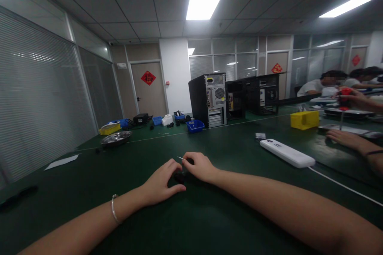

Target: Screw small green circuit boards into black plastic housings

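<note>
In the middle of the head view my two hands meet low over the green table (pixel 143 223). My left hand (pixel 161 181) curls around a small black object (pixel 179 177), its thumb on the near side and its fingers on the far side. What kind of object it is cannot be made out in the dim light. Just to the right, my right hand (pixel 200 167) is closed in a pinch on a thin pale sliver (pixel 180 158) that points left over my left fingers. The rest of that thin piece is hidden by my fingers.
A white power strip (pixel 287 153) with its cord lies to the right. Beyond it are a yellow bin (pixel 304 120) and a co-worker's hands with a red-handled screwdriver (pixel 345 97). Computer towers (pixel 216 99), a blue tray (pixel 195 126) and a metal dish (pixel 116 138) stand farther back.
</note>
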Motion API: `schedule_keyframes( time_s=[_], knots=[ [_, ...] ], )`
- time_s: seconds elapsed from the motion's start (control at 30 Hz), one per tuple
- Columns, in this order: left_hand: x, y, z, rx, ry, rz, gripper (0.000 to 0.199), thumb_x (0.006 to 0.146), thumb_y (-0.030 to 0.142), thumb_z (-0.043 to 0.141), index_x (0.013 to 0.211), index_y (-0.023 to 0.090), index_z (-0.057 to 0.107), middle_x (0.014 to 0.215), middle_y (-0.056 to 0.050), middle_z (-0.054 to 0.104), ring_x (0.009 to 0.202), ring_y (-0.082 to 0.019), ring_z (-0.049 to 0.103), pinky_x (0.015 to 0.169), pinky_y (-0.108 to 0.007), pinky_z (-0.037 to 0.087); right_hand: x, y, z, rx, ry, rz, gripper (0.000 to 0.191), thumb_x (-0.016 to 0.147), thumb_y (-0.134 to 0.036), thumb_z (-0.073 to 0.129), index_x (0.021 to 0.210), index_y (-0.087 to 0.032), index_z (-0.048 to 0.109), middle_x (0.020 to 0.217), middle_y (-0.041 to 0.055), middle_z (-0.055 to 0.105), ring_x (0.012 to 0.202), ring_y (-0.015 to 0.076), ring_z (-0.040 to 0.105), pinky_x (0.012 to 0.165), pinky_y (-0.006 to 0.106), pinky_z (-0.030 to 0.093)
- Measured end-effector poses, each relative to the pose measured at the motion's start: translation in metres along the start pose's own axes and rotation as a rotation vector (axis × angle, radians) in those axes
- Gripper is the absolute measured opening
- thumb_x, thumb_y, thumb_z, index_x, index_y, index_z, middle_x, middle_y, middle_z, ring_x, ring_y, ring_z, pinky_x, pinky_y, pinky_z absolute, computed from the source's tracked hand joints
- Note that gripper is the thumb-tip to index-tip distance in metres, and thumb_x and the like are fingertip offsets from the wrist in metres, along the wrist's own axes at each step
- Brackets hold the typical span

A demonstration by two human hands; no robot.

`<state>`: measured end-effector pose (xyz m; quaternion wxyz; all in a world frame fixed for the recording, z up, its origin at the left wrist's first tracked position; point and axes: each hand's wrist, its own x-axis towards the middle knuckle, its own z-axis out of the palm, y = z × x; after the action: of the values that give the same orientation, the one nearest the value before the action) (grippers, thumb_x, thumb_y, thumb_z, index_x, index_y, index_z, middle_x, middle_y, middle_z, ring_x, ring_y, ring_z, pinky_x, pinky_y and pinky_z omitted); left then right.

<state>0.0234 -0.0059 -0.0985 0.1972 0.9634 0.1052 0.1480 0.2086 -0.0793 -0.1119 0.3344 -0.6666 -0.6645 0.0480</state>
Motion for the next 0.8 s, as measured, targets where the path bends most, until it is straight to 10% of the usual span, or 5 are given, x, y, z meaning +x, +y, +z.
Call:
schedule_keyframes(
  time_s=[0.33, 0.8],
  knots=[
    [0.001, -0.001, 0.001, -0.07, 0.024, 0.003, 0.016, 0.082, 0.026, 0.054, 0.097, 0.02, 0.056, 0.103, -0.004, 0.051, 0.088, -0.018, 0.051, 0.077, -0.03, 0.045, 0.007, 0.013, -0.019, -0.001, -0.391, -0.106, 0.033, 0.073, -0.035, 0.064, 0.103, -0.021, 0.065, 0.089, 0.0007, 0.065, 0.076, 0.0158, 0.06, 0.06, 0.022, 0.042],
    [0.007, -0.02, 0.0, -0.492, 0.024, -0.084, 0.033, 0.077, 0.018, 0.062, 0.109, 0.018, 0.052, 0.109, -0.005, 0.053, 0.097, -0.018, 0.053, 0.087, -0.035, 0.045, 0.003, 0.018, -0.01, 0.065, -0.229, -0.094, 0.032, 0.074, -0.039, 0.065, 0.1, -0.021, 0.063, 0.081, -0.001, 0.061, 0.07, 0.0142, 0.057, 0.056, 0.022, 0.041]
  ],
)
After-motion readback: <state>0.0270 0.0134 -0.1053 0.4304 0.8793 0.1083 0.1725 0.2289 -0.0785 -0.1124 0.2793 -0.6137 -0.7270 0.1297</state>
